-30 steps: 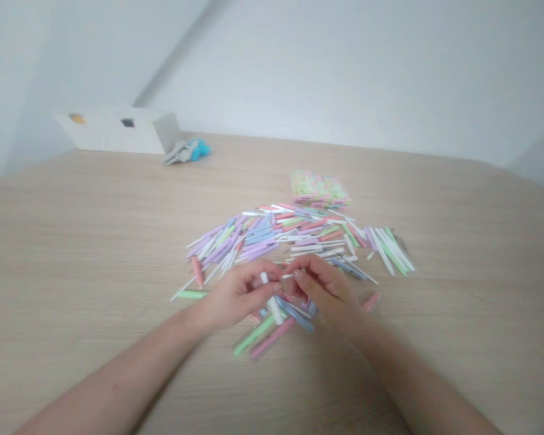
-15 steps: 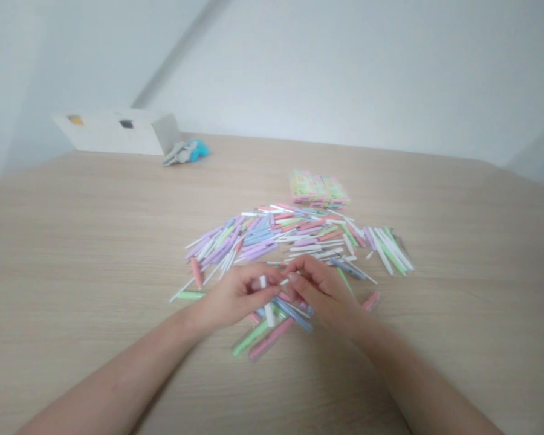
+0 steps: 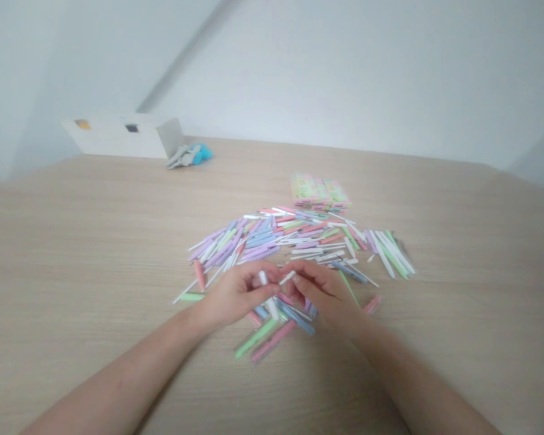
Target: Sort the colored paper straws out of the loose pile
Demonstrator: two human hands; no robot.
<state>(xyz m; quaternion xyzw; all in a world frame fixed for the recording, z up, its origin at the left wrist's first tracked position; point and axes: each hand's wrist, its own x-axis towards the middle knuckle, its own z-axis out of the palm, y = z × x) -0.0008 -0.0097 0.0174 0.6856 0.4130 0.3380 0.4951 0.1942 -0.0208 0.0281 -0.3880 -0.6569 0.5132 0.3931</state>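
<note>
Broadly, a pale wood-grain table [image 3: 95, 241] fills the lower frame, with a white box [image 3: 118, 144] at upper left. Pastel pens and thin white sticks [image 3: 260, 239] spread across the centre. Just below, the left hand [image 3: 242, 293] and right hand [image 3: 329, 294] are close together, each pinched on something; whether they touch, I cannot tell. Above the pens lies a stack of printed packs [image 3: 315, 191], its print too blurred to read. At frame centre the left hand grips a white tube [image 3: 272, 308], sloping from upper left to lower right. The right pinches a short white piece [image 3: 287, 277], its long axis rising rightward.
</note>
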